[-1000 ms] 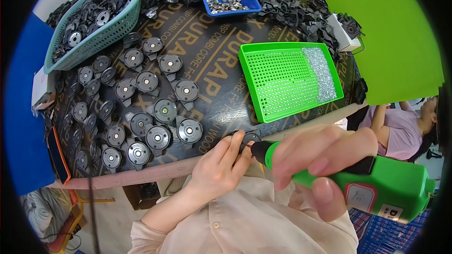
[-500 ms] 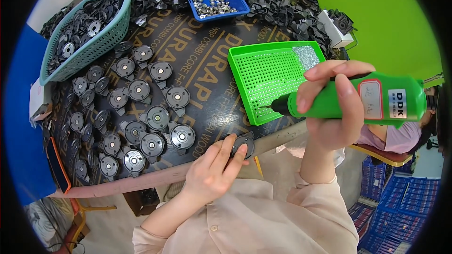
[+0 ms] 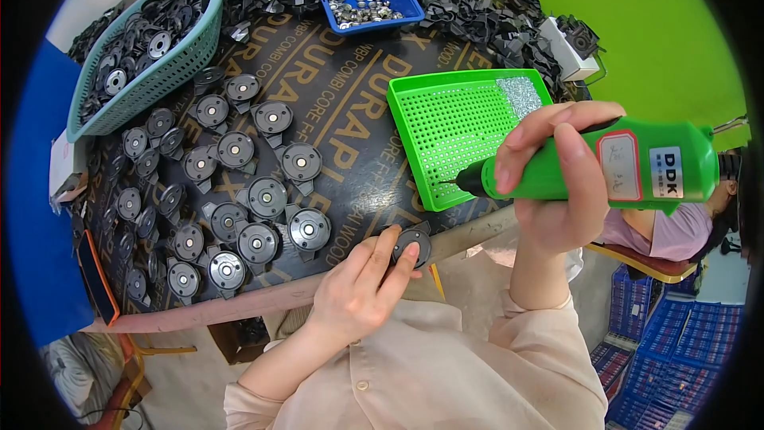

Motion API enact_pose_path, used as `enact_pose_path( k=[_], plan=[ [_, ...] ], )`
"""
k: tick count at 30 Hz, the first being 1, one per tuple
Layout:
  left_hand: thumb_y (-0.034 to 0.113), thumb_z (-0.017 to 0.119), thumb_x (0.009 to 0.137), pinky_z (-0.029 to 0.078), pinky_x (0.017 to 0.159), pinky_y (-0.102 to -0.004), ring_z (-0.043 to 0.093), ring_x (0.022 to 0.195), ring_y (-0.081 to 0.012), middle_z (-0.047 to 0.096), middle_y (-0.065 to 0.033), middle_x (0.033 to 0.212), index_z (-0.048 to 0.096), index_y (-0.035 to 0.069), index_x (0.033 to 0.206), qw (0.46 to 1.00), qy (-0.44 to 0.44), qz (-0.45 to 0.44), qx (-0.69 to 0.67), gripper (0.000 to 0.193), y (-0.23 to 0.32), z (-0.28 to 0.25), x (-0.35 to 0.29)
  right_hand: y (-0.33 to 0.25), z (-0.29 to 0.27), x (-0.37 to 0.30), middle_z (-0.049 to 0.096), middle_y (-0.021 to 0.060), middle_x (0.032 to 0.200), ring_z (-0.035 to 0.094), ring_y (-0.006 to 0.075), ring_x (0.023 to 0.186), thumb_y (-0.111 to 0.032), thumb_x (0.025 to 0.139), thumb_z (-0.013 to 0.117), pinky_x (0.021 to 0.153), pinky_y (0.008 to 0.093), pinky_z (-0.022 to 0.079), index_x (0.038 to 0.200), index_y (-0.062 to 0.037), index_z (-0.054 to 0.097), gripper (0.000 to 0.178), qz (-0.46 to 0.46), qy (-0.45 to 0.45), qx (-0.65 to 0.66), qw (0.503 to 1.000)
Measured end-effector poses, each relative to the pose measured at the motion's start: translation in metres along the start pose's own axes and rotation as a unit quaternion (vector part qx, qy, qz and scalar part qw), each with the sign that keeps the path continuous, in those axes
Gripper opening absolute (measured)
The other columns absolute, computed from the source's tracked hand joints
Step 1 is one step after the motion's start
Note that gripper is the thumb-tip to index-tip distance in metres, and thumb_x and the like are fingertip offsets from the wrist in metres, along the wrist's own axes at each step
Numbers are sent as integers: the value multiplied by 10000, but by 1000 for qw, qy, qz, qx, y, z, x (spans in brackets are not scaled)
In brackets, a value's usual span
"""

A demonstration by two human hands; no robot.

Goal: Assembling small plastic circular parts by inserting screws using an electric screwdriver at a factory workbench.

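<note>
My right hand (image 3: 553, 175) is wrapped round a green electric screwdriver (image 3: 649, 166), its thin bit pointing left over the near end of a green perforated tray (image 3: 404, 131). Small silvery screws (image 3: 521, 97) lie heaped at the tray's far right end. At the table's near edge, my left hand (image 3: 362, 287) grips a round black plastic part (image 3: 412, 248) between thumb and fingers. To its left stand several similar round parts with silver centres (image 3: 309, 228), set out in loose rows. Whether a screw sits on the bit is too small to tell.
A teal basket (image 3: 208, 48) of round parts stands at the far left. A blue bin (image 3: 410, 12) holds shiny metal pieces, with black parts (image 3: 469, 16) piled around it. A phone (image 3: 99, 279) lies at the left edge. Another person (image 3: 668, 227) sits at the right.
The screwdriver in my right hand has shifted very slightly left, its bit still over the tray. My left hand keeps the round black part in almost the same place.
</note>
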State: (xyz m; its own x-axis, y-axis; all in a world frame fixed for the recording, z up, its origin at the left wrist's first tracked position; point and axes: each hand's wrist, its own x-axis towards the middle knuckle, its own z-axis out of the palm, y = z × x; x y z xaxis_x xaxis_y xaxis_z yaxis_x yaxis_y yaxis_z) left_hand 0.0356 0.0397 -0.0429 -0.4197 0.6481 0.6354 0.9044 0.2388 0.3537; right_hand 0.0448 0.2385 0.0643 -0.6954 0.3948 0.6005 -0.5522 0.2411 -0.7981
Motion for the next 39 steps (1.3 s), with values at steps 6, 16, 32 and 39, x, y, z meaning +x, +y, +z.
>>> enact_pose_path(
  k=[6, 16, 32, 39],
  plan=[
    [161, 744, 775, 543, 673, -293, 615, 786, -244, 642, -203, 1080, 660, -25, 1019, 1000, -15, 8, -3, 318, -4, -2, 0, -20, -4, 2, 599, 251, 844, 515, 205, 429, -106, 892, 451, 396, 299, 444, 1003, 25, 448, 172, -30, -3, 8, 1000],
    [139, 721, 765, 547, 695, -311, 611, 825, -269, 627, -216, 1110, 649, -32, 1056, 999, -32, -4, -25, 345, -2, -3, 1, -65, -6, -43, 582, 228, 962, 573, 232, 496, -137, 909, 560, 442, 342, 507, 1021, -28, 371, 245, 50, -166, 71, 982],
    [103, 682, 771, 549, 667, -291, 607, 833, -270, 628, -224, 1106, 634, -38, 1073, 1000, -17, 20, 17, 337, -1, -3, -5, -53, 1, -40, 633, 179, 818, 640, 249, 577, 8, 781, 629, 493, 360, 528, 1038, -10, 474, 301, 19, -231, 112, 966],
    [221, 809, 691, 540, 670, -304, 647, 843, -266, 624, -200, 1187, 683, 41, 1038, 990, -95, -109, 8, 411, 17, -103, -61, -64, -28, -26, 522, 183, 872, 483, 162, 380, -154, 889, 484, 353, 259, 411, 1025, 6, 414, 221, -88, -79, 172, 978]
  ],
)
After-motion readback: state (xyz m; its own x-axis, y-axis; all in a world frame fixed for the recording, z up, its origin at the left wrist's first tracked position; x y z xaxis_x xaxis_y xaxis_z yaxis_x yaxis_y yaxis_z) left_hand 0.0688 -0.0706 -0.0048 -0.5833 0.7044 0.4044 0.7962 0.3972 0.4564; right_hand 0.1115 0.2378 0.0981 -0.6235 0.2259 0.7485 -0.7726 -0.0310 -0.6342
